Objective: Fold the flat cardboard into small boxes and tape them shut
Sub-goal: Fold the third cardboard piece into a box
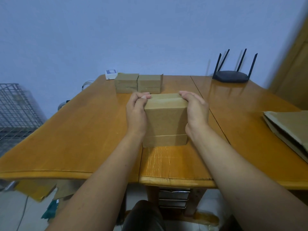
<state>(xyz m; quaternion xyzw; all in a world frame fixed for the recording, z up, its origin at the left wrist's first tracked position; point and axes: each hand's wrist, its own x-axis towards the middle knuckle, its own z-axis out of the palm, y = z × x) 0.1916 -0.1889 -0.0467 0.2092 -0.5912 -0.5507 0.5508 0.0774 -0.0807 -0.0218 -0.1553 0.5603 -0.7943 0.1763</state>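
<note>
Cardboard box (165, 120), folded into shape, stood on the middle of the wooden surface (83, 130), its top flaps lowered with a seam visible across the top. The left hand (136, 112) gripped the box's left side, fingers curled over the far top edge and thumb on the top. The right hand (195, 109) gripped the right side, fingers curled over the far top corner. Just behind the box, near the far edge, two folded boxes (126, 83) sat side by side, touching; a small white packet (111, 74) lay beside the left one. A black router (230, 76) with four antennas stood at the far right. Flat cardboard (288, 125) lay stacked at the right edge, well apart from the box. A wire rack (15, 105) stood left of the surface.
</note>
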